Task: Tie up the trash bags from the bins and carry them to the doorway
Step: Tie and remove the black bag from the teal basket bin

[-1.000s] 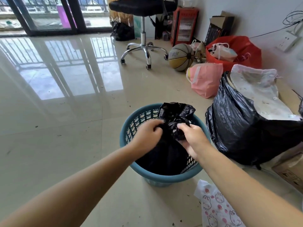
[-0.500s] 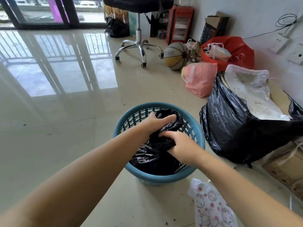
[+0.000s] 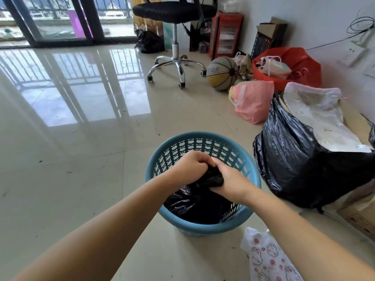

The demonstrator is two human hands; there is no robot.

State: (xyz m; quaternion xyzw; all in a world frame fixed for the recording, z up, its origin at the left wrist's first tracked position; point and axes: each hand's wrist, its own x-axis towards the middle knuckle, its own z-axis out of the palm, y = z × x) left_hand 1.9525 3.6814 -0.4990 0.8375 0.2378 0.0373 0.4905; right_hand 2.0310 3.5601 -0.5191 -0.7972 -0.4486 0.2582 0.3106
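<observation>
A black trash bag (image 3: 194, 203) sits inside a blue perforated plastic bin (image 3: 203, 142) on the tiled floor. Both my hands are down inside the bin's mouth, close together. My left hand (image 3: 187, 166) grips the gathered top of the bag with curled fingers. My right hand (image 3: 227, 180) grips the same bunched neck from the right side. The bag's top is hidden between my hands.
A large full black bag (image 3: 304, 171) stands right of the bin, with a cardboard box (image 3: 361, 216) beside it. A printed plastic bag (image 3: 267, 258) lies near my right forearm. Farther back are a pink bag (image 3: 253, 102), a basketball (image 3: 222, 73), a red bag (image 3: 292, 65) and an office chair (image 3: 176, 37).
The bag's top, held up above the rim a second ago, has been pushed down into the bin. Both hands have closed tightly together around its neck.
</observation>
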